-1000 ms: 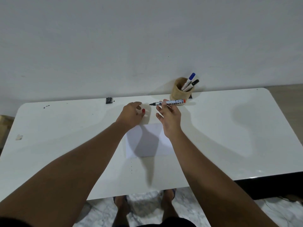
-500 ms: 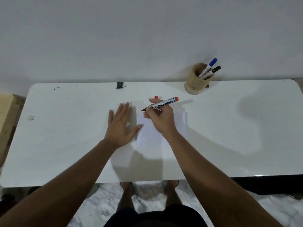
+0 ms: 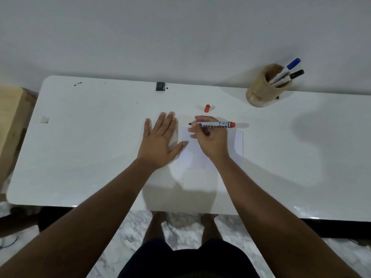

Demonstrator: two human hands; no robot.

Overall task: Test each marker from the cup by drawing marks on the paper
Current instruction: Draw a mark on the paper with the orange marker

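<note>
My right hand (image 3: pixel 210 140) grips an uncapped red permanent marker (image 3: pixel 215 124), its tip pointing left above the far edge of a white sheet of paper (image 3: pixel 237 142). The marker's red cap (image 3: pixel 207 108) lies on the table just beyond the paper. My left hand (image 3: pixel 159 140) rests flat with fingers spread on the table, its thumb touching the paper's left edge. A wooden cup (image 3: pixel 263 89) at the back right holds a blue-capped marker (image 3: pixel 289 68) and a black-capped marker (image 3: pixel 294 75).
The white table (image 3: pixel 90 147) stands against a white wall. A small black object (image 3: pixel 160 86) sits at the table's back edge, a white scrap (image 3: pixel 44 119) near the left end. A wooden box (image 3: pixel 11 121) stands left of the table.
My left hand let go of the red cap and came down flat beside the paper. My right hand moved the marker over the paper. The view shifted, so everything sits further right.
</note>
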